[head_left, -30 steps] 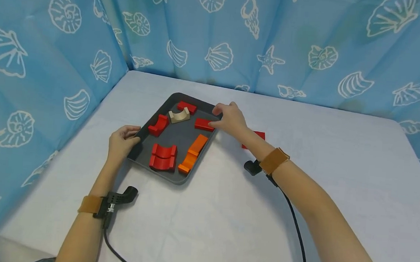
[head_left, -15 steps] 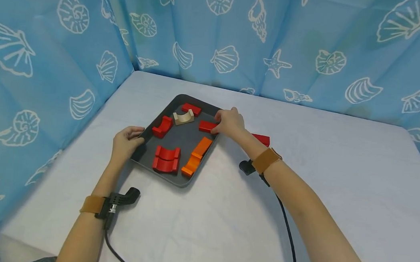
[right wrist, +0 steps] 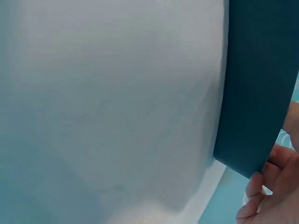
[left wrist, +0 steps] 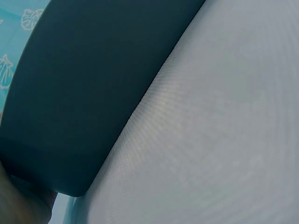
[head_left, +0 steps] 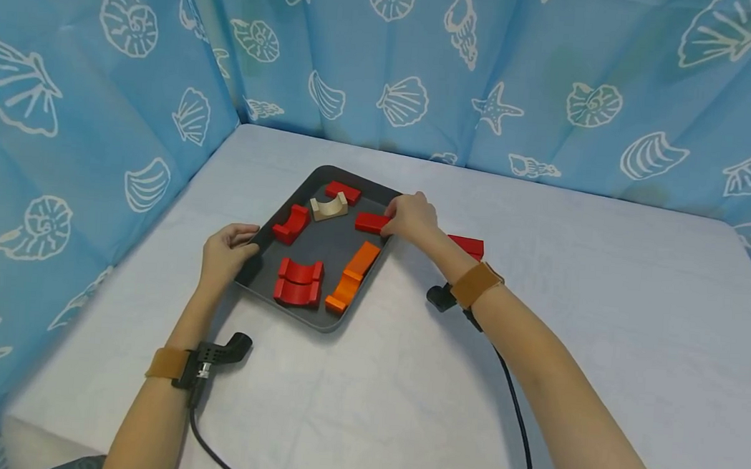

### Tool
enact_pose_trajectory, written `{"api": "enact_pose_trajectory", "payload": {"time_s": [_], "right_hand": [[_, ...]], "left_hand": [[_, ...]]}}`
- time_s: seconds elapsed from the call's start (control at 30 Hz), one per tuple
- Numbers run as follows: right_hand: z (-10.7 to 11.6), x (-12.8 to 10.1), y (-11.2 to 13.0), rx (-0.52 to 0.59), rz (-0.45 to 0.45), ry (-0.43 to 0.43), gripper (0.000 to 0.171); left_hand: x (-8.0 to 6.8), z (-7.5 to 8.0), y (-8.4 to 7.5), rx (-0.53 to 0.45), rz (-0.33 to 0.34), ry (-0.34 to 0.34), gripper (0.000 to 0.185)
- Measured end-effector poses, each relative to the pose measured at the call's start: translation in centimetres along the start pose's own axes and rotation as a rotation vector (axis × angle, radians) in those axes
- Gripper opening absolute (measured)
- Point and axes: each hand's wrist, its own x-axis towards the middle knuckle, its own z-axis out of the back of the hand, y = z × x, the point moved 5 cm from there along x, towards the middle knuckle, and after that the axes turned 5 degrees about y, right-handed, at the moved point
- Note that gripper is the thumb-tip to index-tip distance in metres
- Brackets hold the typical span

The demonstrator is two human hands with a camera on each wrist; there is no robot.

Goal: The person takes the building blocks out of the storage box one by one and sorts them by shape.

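A dark grey tray [head_left: 286, 317] lies on the white cloth. My left hand [head_left: 224, 257] grips its left rim, thumb over the edge; in the left wrist view the tray's outer wall [left wrist: 88, 93] fills much of the frame. My right hand [head_left: 413, 217] holds the right rim near the far corner, its thumb beside a red block [head_left: 371, 223]. Also in the tray are a flat red block [head_left: 342, 192], a beige arch block [head_left: 329, 207], a red arch block [head_left: 291, 225], two red arch blocks [head_left: 298, 283] set together and orange blocks [head_left: 352, 276] along the right wall.
Another red block [head_left: 466, 245] lies on the table right of the tray, partly behind my right forearm. A blue shell-patterned curtain [head_left: 361, 54] stands behind and left of the table [head_left: 403, 408]. Camera cables [head_left: 522, 416] trail from both wrists.
The head view has shifted slightly. My right wrist has swung a little left, covering less of the red block on the table. Both hands stay at the tray's rim.
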Motion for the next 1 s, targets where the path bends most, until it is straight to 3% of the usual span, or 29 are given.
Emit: {"api": "enact_pose_trajectory", "payload": {"time_s": [0.33,0.53,0.77,1.0], "right_hand": [[0.1,-0.5,0.4,0.159,0.077,-0.080,0.029],[0.8,-1.5,-0.4,0.245,0.093,-0.105,0.031],[2.3,-2.8,-1.6,0.374,0.172,-0.158,0.031],[3.2,-4.3,-3.1,0.453,0.226,-0.217,0.034]], "left_hand": [[0.0,0.7,0.4,-0.013,0.003,0.000,0.029],[0.3,0.3,0.4,-0.048,0.004,0.018,0.029],[0.2,0.2,0.2,-0.067,0.010,0.021,0.029],[0.0,0.2,0.2,-0.039,0.010,0.004,0.030]]}}
